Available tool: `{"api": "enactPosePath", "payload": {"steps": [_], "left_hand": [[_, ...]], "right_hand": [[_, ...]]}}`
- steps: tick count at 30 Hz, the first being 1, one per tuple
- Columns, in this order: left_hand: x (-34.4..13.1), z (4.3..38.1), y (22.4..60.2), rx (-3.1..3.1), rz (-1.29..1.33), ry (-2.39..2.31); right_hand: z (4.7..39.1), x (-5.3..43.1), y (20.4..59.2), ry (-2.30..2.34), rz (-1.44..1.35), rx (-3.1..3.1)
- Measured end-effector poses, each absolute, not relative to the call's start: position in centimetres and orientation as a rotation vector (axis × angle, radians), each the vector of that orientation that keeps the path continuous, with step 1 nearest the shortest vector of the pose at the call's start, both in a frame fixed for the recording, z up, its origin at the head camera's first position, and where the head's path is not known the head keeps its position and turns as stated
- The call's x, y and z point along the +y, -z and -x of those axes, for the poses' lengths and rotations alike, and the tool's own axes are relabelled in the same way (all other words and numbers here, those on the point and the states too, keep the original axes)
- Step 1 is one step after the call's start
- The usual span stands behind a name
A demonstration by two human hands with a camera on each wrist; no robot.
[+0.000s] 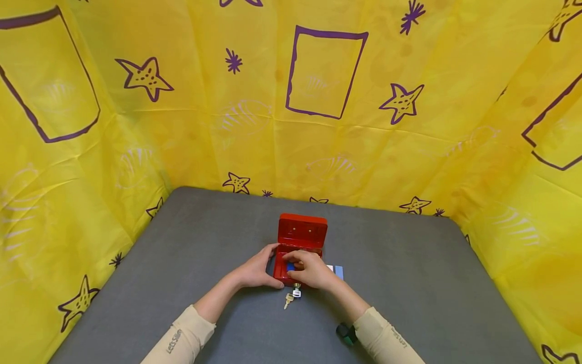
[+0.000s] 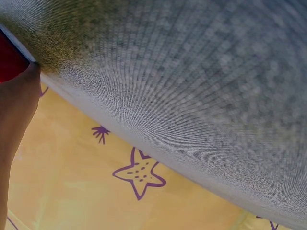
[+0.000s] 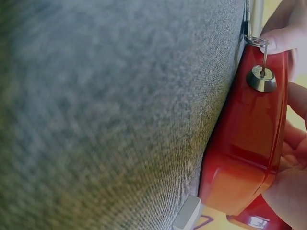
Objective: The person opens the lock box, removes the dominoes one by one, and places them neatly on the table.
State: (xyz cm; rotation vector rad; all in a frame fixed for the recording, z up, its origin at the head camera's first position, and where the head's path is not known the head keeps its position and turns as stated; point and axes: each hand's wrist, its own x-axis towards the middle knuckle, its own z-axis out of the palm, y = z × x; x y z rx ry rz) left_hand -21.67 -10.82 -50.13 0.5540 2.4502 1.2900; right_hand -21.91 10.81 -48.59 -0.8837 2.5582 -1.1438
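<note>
- Just right of the red box (image 3: pixel 240 134), by your right wrist, lies a blue-and-white item (image 1: pixel 338 272), partly covered by your arm.
- A key (image 1: pixel 297 292) sits in the lock (image 3: pixel 261 80) on the box's front, with a second key (image 1: pixel 288 301) hanging beside it near your left thumb.
- A dark object (image 1: pixel 347 334) shows beside your right cuff.
- Your left grip (image 1: pixel 256 268) clasps the box's left side, thumb at the front corner and fingers spread towards the back.
- Your right grip (image 1: pixel 311 268) is over the box's interior with fingers bent; a blue thing (image 1: pixel 290 266) shows between finger and thumb, but you cannot tell whether it is pinched.
- The box rests between your two hands, its lid (image 1: pixel 302 232) raised at the back.
- Your surface (image 1: pixel 218 227) is dark grey, with yellow fabric (image 1: pixel 332 151) around it, printed with purple stars and outlines.
</note>
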Motion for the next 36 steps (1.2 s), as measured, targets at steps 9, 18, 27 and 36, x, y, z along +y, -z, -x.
{"api": "enactPosePath", "payload": {"steps": [9, 18, 27, 36], "left_hand": [[-10.8, 21.7, 50.1, 2.448, -0.557, -1.298], [-10.9, 21.8, 50.2, 2.441, -0.570, -1.314], [-10.9, 21.9, 50.3, 2.457, -0.576, -1.305], [-10.9, 21.8, 50.4, 2.461, -0.567, -1.304]], "right_hand": [[21.6, 10.4, 48.3, 1.168, 0.887, 2.545], [21.6, 10.0, 48.4, 1.197, 0.874, 2.512], [21.7, 9.7, 48.7, 1.201, 0.884, 2.509], [21.6, 9.6, 48.5, 1.189, 0.900, 2.517]]}}
